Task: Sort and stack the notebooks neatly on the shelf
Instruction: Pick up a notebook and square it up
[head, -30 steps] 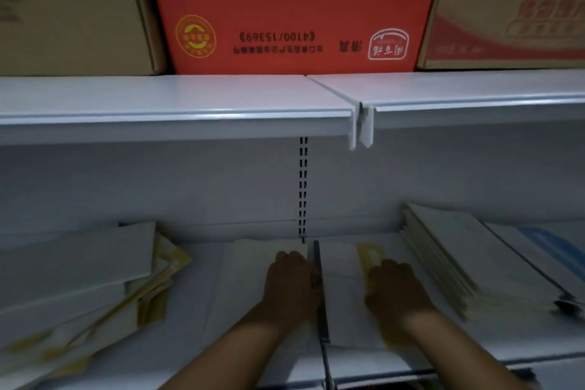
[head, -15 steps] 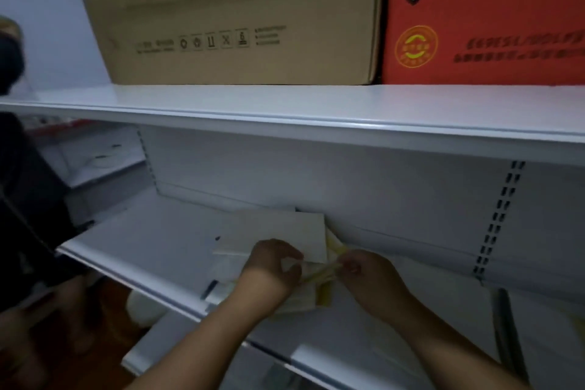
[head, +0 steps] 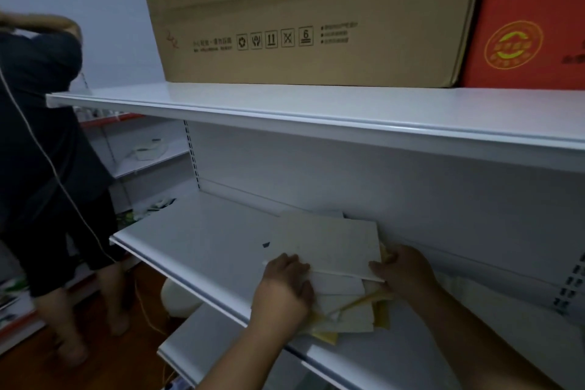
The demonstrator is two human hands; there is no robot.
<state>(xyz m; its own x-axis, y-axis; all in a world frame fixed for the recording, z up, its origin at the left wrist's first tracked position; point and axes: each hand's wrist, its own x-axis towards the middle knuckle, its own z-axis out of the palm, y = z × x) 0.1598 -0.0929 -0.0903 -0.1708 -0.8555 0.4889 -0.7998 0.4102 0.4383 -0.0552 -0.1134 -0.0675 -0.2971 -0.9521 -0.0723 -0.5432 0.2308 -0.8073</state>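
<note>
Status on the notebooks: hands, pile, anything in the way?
Left hand grips the notebooks at left, right hand at right. Pile fanned crooked on the shelf, not squared. Another person stands far left, apart from it.

On my feed the notebooks (head: 329, 244) are mostly plain cream, with a few yellow covers mixed in. The shelf (head: 202, 237) is flat white all over. The cardboard box (head: 300, 9) is brown with small black symbols, and the red box (head: 522, 51) has white lettering plus a round yellow logo. The other person (head: 41, 136) is all in dark clothes. The cord (head: 63, 187) is white and the floor (head: 31, 358) reddish-brown.
</note>
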